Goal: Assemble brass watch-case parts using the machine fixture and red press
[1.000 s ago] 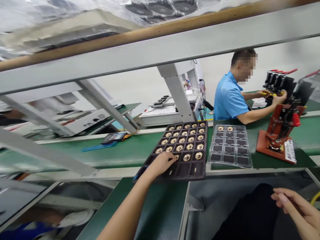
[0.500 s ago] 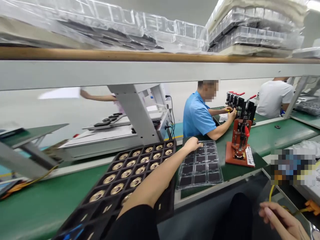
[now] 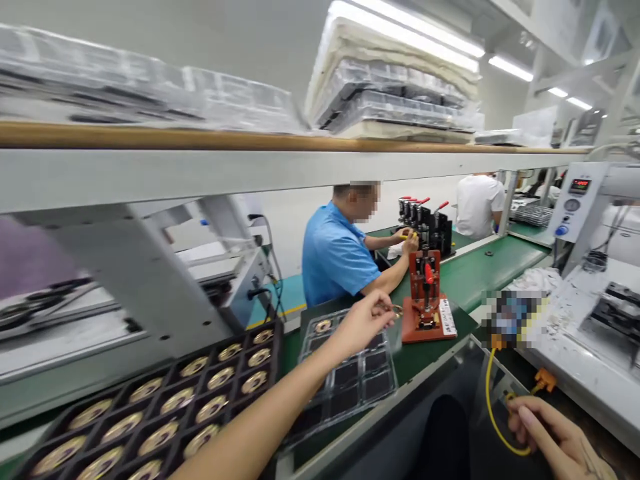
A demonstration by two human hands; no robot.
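My left hand (image 3: pixel 361 325) reaches out over the clear blister tray (image 3: pixel 371 385) and pinches a small gold ring part (image 3: pixel 395 309) at its fingertips, just left of the red press fixture (image 3: pixel 427 301). One gold part (image 3: pixel 323 327) lies in the clear tray's far corner. A black tray (image 3: pixel 150 417) with several round gold parts sits at the lower left, under my forearm. My right hand (image 3: pixel 555 443) is low at the right, fingers curled at a yellow cable (image 3: pixel 491 413).
A person in a blue shirt (image 3: pixel 335 257) works across the green belt (image 3: pixel 487 270) at a black clamp jig (image 3: pixel 425 223). Another person in white (image 3: pixel 480 200) sits farther right. A shelf beam (image 3: pixel 250 170) with stacked trays spans overhead. A machine with a control box (image 3: pixel 575 200) stands right.
The view has swung right. My left hand left the black tray, passed over the clear tray and now holds a small gold part near the red fixture. My right hand now meets the yellow cable.
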